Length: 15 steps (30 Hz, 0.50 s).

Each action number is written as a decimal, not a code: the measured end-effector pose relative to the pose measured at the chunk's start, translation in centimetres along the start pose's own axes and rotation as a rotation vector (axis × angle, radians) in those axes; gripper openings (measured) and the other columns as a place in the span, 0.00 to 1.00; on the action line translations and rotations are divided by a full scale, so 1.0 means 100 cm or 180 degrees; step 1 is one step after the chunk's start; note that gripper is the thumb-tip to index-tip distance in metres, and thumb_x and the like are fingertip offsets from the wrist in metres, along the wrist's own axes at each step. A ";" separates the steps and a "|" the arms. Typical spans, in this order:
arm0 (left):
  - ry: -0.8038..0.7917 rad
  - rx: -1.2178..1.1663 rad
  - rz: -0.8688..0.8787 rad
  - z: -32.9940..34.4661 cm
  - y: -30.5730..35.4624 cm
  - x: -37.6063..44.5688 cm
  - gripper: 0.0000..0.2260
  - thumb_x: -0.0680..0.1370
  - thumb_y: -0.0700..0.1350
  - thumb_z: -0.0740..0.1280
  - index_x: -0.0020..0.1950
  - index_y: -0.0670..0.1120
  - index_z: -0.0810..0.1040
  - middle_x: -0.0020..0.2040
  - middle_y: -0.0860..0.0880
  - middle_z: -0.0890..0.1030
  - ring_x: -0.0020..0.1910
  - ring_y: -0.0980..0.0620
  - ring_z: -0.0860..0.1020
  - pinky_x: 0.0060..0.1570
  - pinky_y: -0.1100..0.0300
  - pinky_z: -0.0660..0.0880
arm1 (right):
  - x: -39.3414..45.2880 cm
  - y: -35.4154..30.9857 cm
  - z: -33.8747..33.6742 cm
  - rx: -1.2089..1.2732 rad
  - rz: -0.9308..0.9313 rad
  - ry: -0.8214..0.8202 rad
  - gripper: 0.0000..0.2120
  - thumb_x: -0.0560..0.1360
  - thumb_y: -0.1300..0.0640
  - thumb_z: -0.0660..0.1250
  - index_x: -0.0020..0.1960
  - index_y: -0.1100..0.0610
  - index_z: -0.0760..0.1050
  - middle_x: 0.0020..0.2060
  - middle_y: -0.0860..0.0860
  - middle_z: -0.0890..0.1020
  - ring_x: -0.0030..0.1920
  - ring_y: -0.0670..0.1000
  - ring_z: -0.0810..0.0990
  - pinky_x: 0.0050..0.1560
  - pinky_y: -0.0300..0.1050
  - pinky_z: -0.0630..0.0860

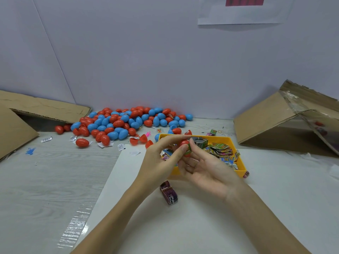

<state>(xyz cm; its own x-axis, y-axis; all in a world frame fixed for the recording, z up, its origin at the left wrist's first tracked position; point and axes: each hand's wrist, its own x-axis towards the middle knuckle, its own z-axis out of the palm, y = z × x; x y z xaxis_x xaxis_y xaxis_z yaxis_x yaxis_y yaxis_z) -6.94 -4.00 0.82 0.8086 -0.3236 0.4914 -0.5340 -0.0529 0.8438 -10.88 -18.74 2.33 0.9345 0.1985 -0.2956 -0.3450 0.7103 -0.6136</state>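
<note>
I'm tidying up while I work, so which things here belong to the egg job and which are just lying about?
In the job: red egg, held by left hand and right hand; yellow tray of packets; pile of red and blue eggs.
Lying about: left cardboard box; right cardboard box; small purple box; blue smear.

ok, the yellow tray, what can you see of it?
The yellow tray is a shallow rectangular plastic-looking bin with low walls, lying flat, mostly on a white sheet. Colourful small packets fill its right half. The left hand, pinching a red egg, and the right hand cover its near-left part; contact cannot be told.
</note>
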 end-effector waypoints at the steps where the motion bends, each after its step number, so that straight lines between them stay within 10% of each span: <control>1: 0.0036 0.0024 0.0019 -0.001 0.000 0.000 0.11 0.81 0.44 0.70 0.62 0.53 0.84 0.57 0.57 0.85 0.60 0.53 0.81 0.60 0.62 0.76 | 0.000 0.000 -0.001 -0.0148 -0.0073 0.0012 0.19 0.79 0.50 0.69 0.63 0.62 0.80 0.60 0.61 0.84 0.51 0.52 0.87 0.47 0.44 0.84; 15: -0.0026 0.1475 0.1263 -0.008 -0.011 0.002 0.21 0.74 0.34 0.76 0.66 0.42 0.81 0.62 0.48 0.82 0.62 0.53 0.80 0.63 0.59 0.77 | -0.002 0.006 0.000 -0.2093 -0.1447 0.0569 0.12 0.74 0.55 0.76 0.57 0.56 0.82 0.46 0.52 0.89 0.49 0.51 0.88 0.49 0.41 0.84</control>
<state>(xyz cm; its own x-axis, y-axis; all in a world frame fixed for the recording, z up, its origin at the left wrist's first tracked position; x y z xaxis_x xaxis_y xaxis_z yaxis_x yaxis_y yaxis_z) -6.00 -3.24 0.10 0.5248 -0.4098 0.7460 -0.8476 -0.3317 0.4141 -11.27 -18.32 1.99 0.9865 -0.1637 0.0072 0.0310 0.1433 -0.9892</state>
